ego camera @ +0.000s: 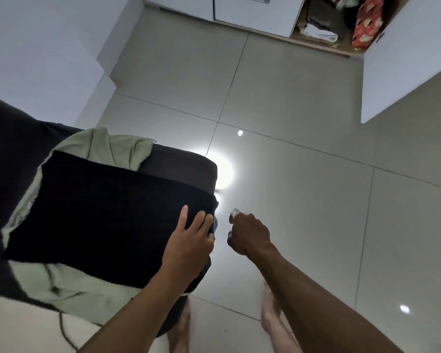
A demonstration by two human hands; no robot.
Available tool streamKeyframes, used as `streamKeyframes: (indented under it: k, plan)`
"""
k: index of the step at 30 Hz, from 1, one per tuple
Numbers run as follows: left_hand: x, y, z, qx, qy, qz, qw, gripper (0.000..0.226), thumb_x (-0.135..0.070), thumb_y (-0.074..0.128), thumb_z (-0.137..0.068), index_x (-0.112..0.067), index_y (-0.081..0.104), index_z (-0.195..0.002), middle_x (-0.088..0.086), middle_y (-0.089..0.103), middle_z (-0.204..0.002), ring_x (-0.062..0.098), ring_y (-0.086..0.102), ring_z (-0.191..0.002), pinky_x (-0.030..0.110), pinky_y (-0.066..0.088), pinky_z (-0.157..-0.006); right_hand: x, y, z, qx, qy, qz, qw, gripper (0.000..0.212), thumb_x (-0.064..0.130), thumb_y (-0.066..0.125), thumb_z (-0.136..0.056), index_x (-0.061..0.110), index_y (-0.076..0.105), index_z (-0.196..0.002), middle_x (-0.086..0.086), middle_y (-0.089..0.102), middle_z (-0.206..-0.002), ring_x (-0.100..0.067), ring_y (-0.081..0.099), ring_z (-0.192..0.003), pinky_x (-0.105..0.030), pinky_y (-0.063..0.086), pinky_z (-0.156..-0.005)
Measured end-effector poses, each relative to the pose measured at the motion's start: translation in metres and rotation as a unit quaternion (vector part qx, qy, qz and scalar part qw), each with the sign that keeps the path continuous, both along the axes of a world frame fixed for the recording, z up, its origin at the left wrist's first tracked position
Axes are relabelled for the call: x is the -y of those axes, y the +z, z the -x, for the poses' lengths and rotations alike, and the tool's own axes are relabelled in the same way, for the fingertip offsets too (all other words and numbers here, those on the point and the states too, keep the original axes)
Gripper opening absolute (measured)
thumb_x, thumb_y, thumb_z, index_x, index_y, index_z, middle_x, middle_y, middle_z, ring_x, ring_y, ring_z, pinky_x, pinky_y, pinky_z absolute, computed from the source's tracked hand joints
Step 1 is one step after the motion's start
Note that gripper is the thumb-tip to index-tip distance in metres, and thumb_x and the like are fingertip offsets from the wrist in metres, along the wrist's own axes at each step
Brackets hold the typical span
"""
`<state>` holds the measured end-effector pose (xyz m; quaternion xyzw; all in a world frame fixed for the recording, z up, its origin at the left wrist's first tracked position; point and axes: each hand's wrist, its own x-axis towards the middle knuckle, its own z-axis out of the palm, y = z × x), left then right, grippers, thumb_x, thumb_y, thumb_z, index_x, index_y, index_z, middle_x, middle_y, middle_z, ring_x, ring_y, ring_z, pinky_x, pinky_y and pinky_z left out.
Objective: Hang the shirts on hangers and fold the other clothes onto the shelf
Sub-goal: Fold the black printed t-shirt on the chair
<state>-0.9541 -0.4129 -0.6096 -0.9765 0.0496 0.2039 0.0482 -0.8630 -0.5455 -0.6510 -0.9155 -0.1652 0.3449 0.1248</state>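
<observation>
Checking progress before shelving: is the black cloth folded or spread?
Folded: the black cloth lies as a neat rectangle with straight edges over the green garment, left hand on it.

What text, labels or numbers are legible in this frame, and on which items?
None legible.
Red bag in the open cupboard: pale printed patches, too blurred to tell whether they are words or pictures.
Folded black garment under the left hand: no tag or print visible.
Green garment: no print visible.

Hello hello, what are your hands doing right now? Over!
Left hand flat on the folded black cloth. Right hand curled, holding nothing. Cloth lies on the green garment on the couch. Floor to the wardrobe looks clear.
</observation>
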Motion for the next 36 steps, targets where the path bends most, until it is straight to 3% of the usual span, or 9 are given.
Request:
streamKeyframes:
  k: [6, 9, 13, 17, 20, 24, 28, 32, 36]
  plan:
    - [0.058, -0.006, 0.021, 0.0, 0.173, 0.04, 0.984, 0.028, -0.023, 0.089, -0.06, -0.013, 0.072, -0.08, 0.007, 0.065, -0.088, 0.026, 0.058, -0.088, 0.046, 0.05, -0.084, 0.008, 0.002, -0.044, -0.039, 0.066, -0.073, 0.994, 0.03, 0.015, 0.064, -0.09, 0.019, 0.057, -0.119, -0.002, 0.066, -0.12, -0.022, 0.067, -0.098, -0.036, 0.058, -0.085]
    - [0.093, -0.005, 0.024, -0.016, 0.381, 0.097, 0.919, 0.025, -0.04, 0.068, -0.088, -0.02, 0.069, -0.103, -0.003, 0.068, -0.095, 0.017, 0.06, -0.09, 0.036, 0.049, -0.082, 0.005, 0.001, -0.058, -0.05, 0.091, -0.09, 0.991, 0.037, 0.019, 0.066, -0.091, 0.019, 0.056, -0.126, -0.002, 0.063, -0.127, -0.023, 0.065, -0.106, -0.036, 0.057, -0.089]
    - [0.117, -0.018, 0.016, 0.06, 0.718, 0.263, 0.642, 0.054, -0.042, 0.065, -0.092, -0.014, 0.054, -0.137, 0.003, 0.064, -0.13, 0.021, 0.06, -0.119, 0.037, 0.051, -0.095, 0.0, 0.001, -0.065, -0.082, 0.121, -0.095, 0.985, 0.051, 0.021, 0.068, -0.091, 0.019, 0.048, -0.138, -0.004, 0.056, -0.138, -0.027, 0.06, -0.121, -0.039, 0.053, -0.098]
    - [0.123, -0.041, -0.011, 0.156, 0.817, 0.391, 0.394, 0.061, -0.032, 0.077, -0.086, -0.005, 0.056, -0.137, 0.011, 0.059, -0.139, 0.025, 0.055, -0.13, 0.036, 0.045, -0.106, -0.007, -0.007, -0.075, -0.085, 0.148, -0.111, 0.979, 0.057, 0.024, 0.071, -0.091, 0.018, 0.046, -0.142, -0.001, 0.049, -0.149, -0.026, 0.056, -0.128, -0.035, 0.049, -0.102]
    - [0.127, -0.063, -0.029, 0.226, 0.833, 0.427, 0.271, 0.05, -0.035, 0.079, -0.083, -0.007, 0.065, -0.123, 0.006, 0.063, -0.133, 0.022, 0.057, -0.126, 0.036, 0.047, -0.103, -0.009, -0.016, -0.085, -0.086, 0.17, -0.125, 0.974, 0.055, 0.024, 0.071, -0.091, 0.018, 0.048, -0.14, -0.002, 0.052, -0.146, -0.023, 0.057, -0.125, -0.028, 0.047, -0.097]
    - [0.143, -0.074, -0.033, 0.31, 0.806, 0.399, 0.308, 0.022, -0.034, 0.069, -0.092, -0.013, 0.067, -0.097, -0.003, 0.07, -0.106, 0.016, 0.063, -0.106, 0.03, 0.049, -0.091, -0.011, -0.018, -0.094, -0.092, 0.203, -0.162, 0.961, 0.055, 0.024, 0.075, -0.088, 0.02, 0.048, -0.136, -0.001, 0.056, -0.138, -0.016, 0.056, -0.108, -0.023, 0.042, -0.084]
    - [0.173, -0.08, -0.02, 0.34, 0.784, 0.374, 0.36, 0.017, -0.028, 0.071, -0.09, -0.015, 0.06, -0.09, -0.006, 0.069, -0.087, 0.013, 0.066, -0.089, 0.023, 0.052, -0.074, 0.003, -0.027, -0.096, -0.128, 0.224, -0.176, 0.95, 0.058, 0.024, 0.082, -0.081, 0.025, 0.05, -0.13, 0.003, 0.055, -0.139, -0.02, 0.054, -0.123, -0.034, 0.051, -0.097]
    - [0.176, -0.099, -0.026, 0.305, 0.782, 0.412, 0.355, 0.028, -0.04, 0.078, -0.082, -0.019, 0.064, -0.094, -0.011, 0.069, -0.099, 0.006, 0.062, -0.099, 0.021, 0.049, -0.082, 0.002, -0.039, -0.107, -0.175, 0.235, -0.187, 0.938, 0.052, 0.021, 0.085, -0.078, 0.028, 0.051, -0.118, 0.008, 0.058, -0.119, -0.015, 0.054, -0.112, -0.02, 0.047, -0.072]
    - [0.167, -0.127, -0.032, 0.327, 0.792, 0.398, 0.328, 0.017, -0.032, 0.07, -0.091, -0.019, 0.062, -0.083, -0.01, 0.07, -0.09, 0.006, 0.065, -0.093, 0.02, 0.048, -0.077, -0.015, -0.054, -0.114, -0.193, 0.284, -0.215, 0.914, 0.043, 0.022, 0.086, -0.076, 0.026, 0.058, -0.108, 0.011, 0.063, -0.102, -0.013, 0.061, -0.099, -0.028, 0.053, -0.078]
